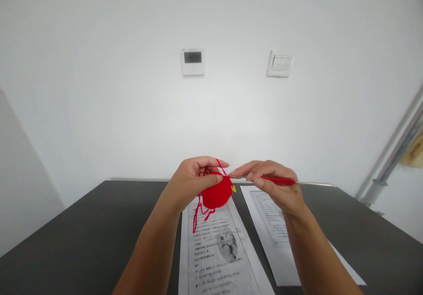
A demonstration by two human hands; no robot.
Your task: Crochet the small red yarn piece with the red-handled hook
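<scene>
My left hand (193, 178) is closed on a small red crocheted piece (216, 194), with red yarn looped over its fingers and loose yarn ends (198, 213) hanging below. My right hand (276, 187) pinches a red-handled crochet hook (280, 181) whose metal tip meets the top edge of the red piece. A small yellow bit (234, 188) shows at the piece's right side. Both hands are raised above the table, close together.
A dark table (82, 233) holds two printed paper sheets, one (218, 251) under the hands and one (280, 237) to the right. A white wall behind carries a small control panel (192, 61) and a light switch (280, 63). A metal pole (393, 154) slants at the right.
</scene>
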